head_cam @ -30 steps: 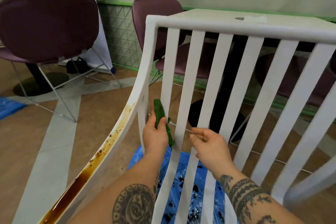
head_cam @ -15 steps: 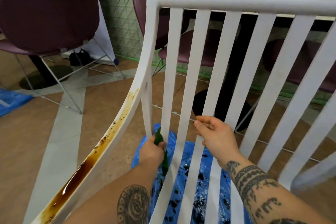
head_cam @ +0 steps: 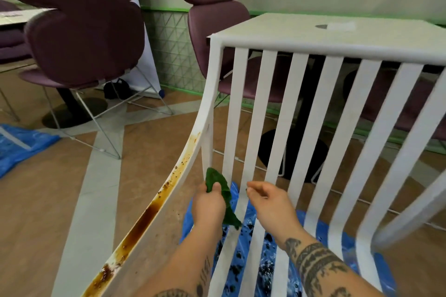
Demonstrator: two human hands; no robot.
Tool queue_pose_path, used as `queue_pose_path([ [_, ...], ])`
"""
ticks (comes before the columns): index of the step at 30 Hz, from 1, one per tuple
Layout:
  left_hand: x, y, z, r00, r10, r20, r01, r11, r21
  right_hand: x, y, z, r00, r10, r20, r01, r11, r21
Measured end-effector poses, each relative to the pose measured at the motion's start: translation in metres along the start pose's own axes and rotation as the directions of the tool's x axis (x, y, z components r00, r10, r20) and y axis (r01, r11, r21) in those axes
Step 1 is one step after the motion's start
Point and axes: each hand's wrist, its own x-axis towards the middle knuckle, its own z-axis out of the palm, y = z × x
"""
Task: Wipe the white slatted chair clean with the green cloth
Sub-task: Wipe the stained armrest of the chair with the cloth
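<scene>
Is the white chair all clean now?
Not yet. The slats already look white. The left hand holds the green cloth low beside the first slat. A brown stain runs down the side rail, so that part is left.

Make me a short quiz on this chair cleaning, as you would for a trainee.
1. True or false: the left hand grips the cloth.
2. Where is the brown stain? A: along the chair's curved side rail. B: on its top rail. C: on the table.
3. What colour is the sheet under the chair?

Key: 1 true; 2 A; 3 blue.
</scene>
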Motion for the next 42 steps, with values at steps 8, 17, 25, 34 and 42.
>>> queue_pose_path([
  [8, -0.087, -0.013, -0.057, 0.952, -0.131, 0.277, 0.239, 0.883, -0.405, -0.063, -0.015, 0.045, 0.993, -0.070, 0.093, 0.089, 0.972, -0.217],
  [17, -0.099, -0.044, -0.109, 0.961, -0.154, 0.231, 0.233, 0.901, -0.366, -0.104, -0.016, 0.053, 0.911, 0.158, 0.382, -0.164, 0.986, -0.017],
  [25, -0.090, -0.053, -0.107, 0.933, -0.192, 0.303, 0.320, 0.826, -0.464, -0.093, -0.012, 0.066, 0.983, 0.137, 0.121, -0.135, 0.990, -0.029],
  [34, -0.073, -0.052, -0.106, 0.954, -0.106, 0.282, 0.248, 0.808, -0.534, -0.072, -0.020, 0.045, 0.956, 0.223, 0.193, -0.257, 0.950, 0.179],
  [42, -0.084, -0.045, -0.092, 0.936, -0.087, 0.341, 0.283, 0.765, -0.579, -0.085, -0.021, 0.017, 0.806, 0.223, 0.548, -0.492, 0.769, 0.409],
])
